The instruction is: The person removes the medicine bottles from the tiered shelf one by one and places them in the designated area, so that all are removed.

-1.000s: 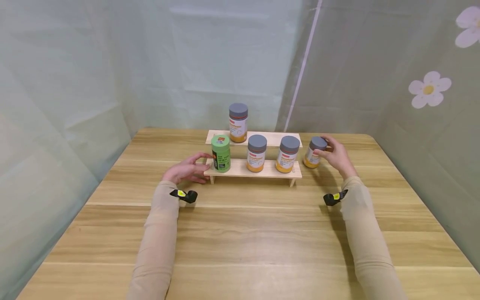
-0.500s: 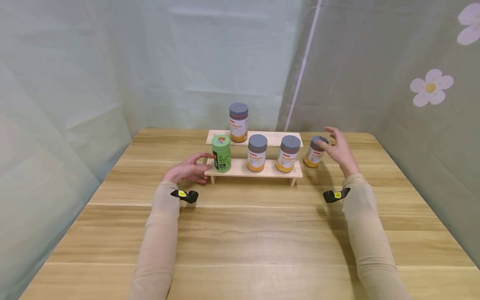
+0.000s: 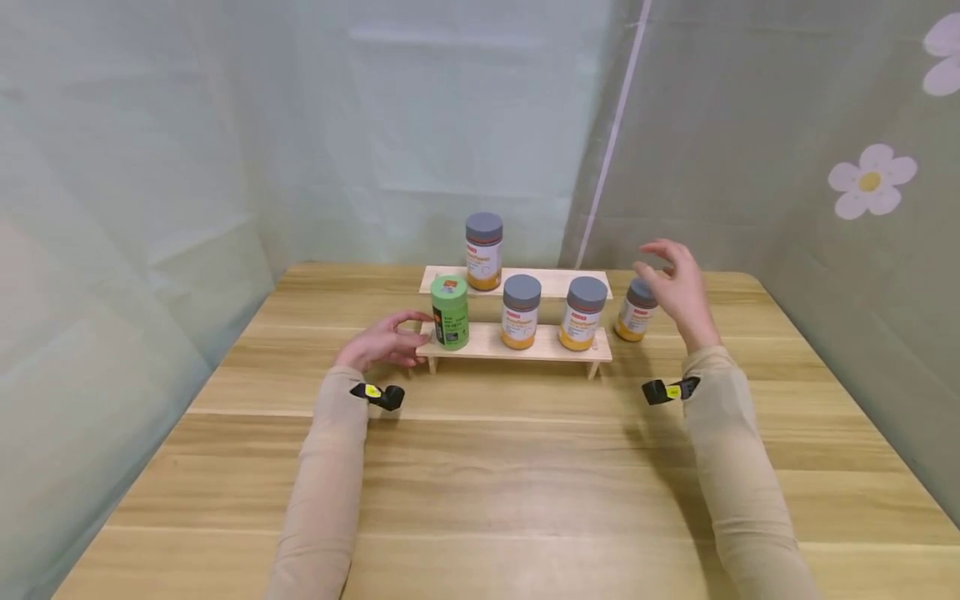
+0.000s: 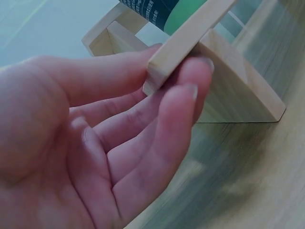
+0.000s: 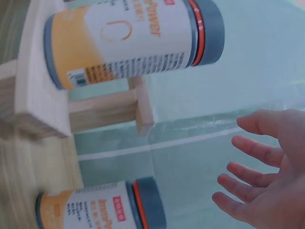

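My left hand (image 3: 384,342) pinches the left end of the lower step of a two-tier wooden display rack (image 3: 483,339). In the left wrist view the thumb lies over the board's end (image 4: 174,52) and fingers curl beneath it. On that step stand a green jar (image 3: 453,323) and two grey-lidded supplement jars, a middle one (image 3: 519,323) and a right one (image 3: 581,325). Another grey-lidded jar (image 3: 483,260) is on the upper step. My right hand (image 3: 682,292) hovers, holding nothing, fingers apart, above and right of a grey-lidded jar (image 3: 634,320) standing on the table.
The wood-grain table (image 3: 495,467) stretches toward me in front of the rack. Pale curtains (image 3: 420,125) hang behind and at both sides, the right one printed with white flowers (image 3: 870,182). A small black wrist camera (image 3: 671,390) sits on each sleeve.
My right hand has let go of the jar on the table and lifted up away from it, fingers spreading. My left hand keeps its hold on the rack.
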### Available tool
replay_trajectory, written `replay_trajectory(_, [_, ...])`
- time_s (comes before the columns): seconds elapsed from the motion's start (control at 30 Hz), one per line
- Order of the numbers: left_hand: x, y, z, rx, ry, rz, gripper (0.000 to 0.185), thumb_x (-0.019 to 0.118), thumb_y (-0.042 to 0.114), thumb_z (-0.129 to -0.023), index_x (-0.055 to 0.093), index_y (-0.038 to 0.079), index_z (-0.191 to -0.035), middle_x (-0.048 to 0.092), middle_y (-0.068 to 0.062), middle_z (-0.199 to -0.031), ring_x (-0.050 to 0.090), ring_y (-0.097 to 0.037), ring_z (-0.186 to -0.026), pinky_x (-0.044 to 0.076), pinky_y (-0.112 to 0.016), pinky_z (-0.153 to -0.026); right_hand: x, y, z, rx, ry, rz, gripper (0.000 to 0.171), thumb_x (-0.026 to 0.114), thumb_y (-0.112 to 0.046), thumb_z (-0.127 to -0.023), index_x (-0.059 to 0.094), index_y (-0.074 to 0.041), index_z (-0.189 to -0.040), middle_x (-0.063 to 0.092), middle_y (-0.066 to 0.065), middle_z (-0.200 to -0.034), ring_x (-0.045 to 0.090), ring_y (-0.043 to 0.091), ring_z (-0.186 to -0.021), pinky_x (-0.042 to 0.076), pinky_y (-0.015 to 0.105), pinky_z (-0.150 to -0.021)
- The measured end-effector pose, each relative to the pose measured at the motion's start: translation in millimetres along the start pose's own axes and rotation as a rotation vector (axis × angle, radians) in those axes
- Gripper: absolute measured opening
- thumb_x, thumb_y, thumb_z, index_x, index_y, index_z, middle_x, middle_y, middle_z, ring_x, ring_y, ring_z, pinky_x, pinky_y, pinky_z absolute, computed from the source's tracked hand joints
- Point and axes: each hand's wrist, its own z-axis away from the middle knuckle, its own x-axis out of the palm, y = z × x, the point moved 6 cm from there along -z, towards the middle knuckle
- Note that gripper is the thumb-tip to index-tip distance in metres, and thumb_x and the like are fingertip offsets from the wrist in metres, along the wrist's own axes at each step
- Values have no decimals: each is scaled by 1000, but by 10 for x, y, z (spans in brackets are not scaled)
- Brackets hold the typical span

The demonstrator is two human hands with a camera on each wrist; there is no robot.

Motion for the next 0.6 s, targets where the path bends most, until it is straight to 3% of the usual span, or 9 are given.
replay_trajectory(0.2, [11, 21, 15, -13, -5, 29, 58, 60, 16, -96, 33, 9, -147, 68, -1, -90, 69, -13, -72, 57, -23, -67, 56, -122, -50, -2, -33, 8, 39, 60, -20, -96, 56, 0, -129, 48, 19, -141, 44, 34, -134, 34, 50, -112])
replay_trajectory(0.4, [19, 17, 21, -30, -1, 32, 58, 60, 16, -96, 33, 11, -147, 68, -1, -87, 69, -12, -71, 57, -23, -67, 223, -195, -89, 34, -127, -20, 41, 59, -22, -97, 52, -2, -132, 49, 18, -142, 44, 33, -135, 32, 46, -115])
replay_trajectory(0.6, [20, 30, 20, -20, 1, 36, 59, 60, 15, -96, 32, 10, -148, 67, 0, -90, 69, -13, -72, 57, -24, -68, 355, -333, -140, 33, -153, -67, 40, 60, -19, -96, 53, -4, -132, 52, 17, -141, 47, 32, -133, 34, 45, -114])
